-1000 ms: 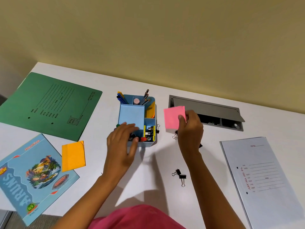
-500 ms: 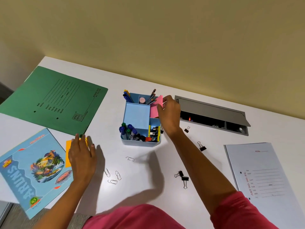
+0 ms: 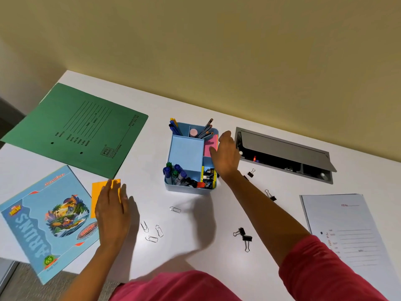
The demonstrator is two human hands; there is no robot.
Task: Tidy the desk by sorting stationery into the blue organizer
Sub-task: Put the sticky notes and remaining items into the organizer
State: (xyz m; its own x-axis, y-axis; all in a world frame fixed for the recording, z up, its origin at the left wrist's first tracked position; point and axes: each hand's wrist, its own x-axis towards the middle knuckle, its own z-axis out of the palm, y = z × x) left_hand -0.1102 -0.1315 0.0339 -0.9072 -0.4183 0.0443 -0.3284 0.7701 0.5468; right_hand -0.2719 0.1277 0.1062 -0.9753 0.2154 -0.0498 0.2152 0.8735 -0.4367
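Note:
The blue organizer point(image 3: 186, 157) stands mid-desk, holding pens, pencils, markers and clips. A pink sticky pad point(image 3: 210, 144) lies in its right middle compartment. My right hand point(image 3: 225, 155) hovers open at the organizer's right side, fingers straight, holding nothing. My left hand point(image 3: 112, 209) rests flat on an orange sticky pad point(image 3: 97, 196) at the desk's left. Several paper clips point(image 3: 152, 232) lie loose in front, and black binder clips point(image 3: 244, 235) lie to the right, with two more near my right forearm.
A green file folder point(image 3: 76, 129) lies at the back left. A blue picture notebook point(image 3: 43, 220) overhangs the front left edge. A white file point(image 3: 351, 237) lies at the right. An open grey cable hatch point(image 3: 284, 155) sits behind my right hand.
My right hand dropped the pink pad into the organizer and let go. My left hand left the organizer and moved left onto the orange pad.

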